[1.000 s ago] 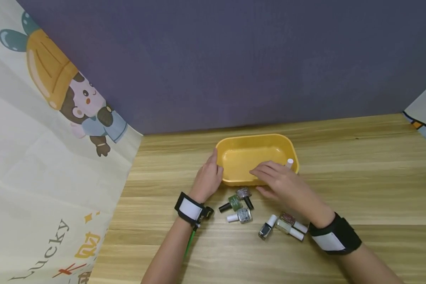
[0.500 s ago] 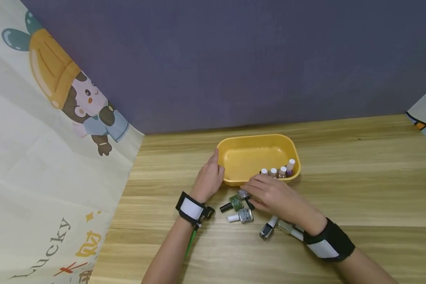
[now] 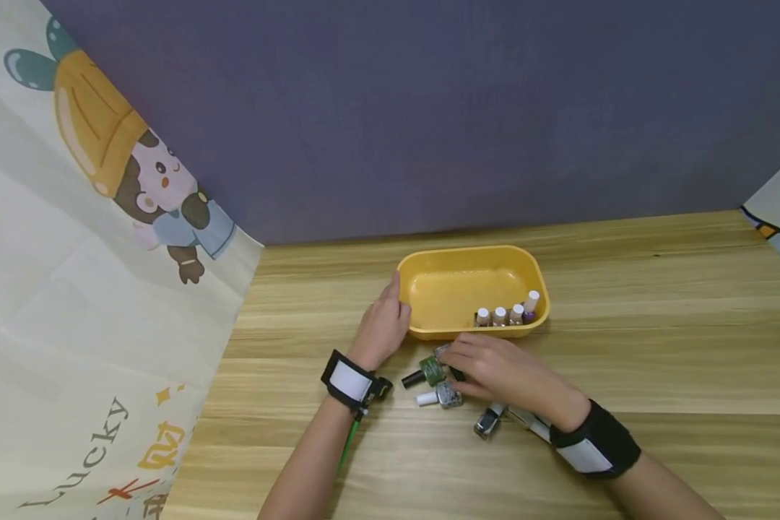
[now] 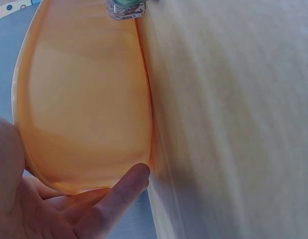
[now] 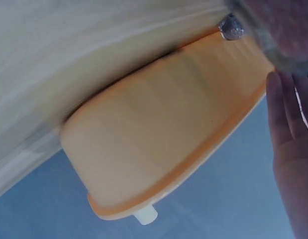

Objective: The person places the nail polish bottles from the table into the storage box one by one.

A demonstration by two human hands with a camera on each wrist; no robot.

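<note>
Left hand (image 3: 383, 326): fingers gripping tray (image 3: 442, 292). Right hand (image 3: 497, 368): at bottle (image 3: 440, 350), hold unclear. Step, seemingly: pickup; next, likely, a firm pinch.

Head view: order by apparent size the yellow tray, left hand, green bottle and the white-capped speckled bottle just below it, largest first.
1. Yellow tray
2. Left hand
3. Green bottle and speckled bottle: too alike to rank
</note>
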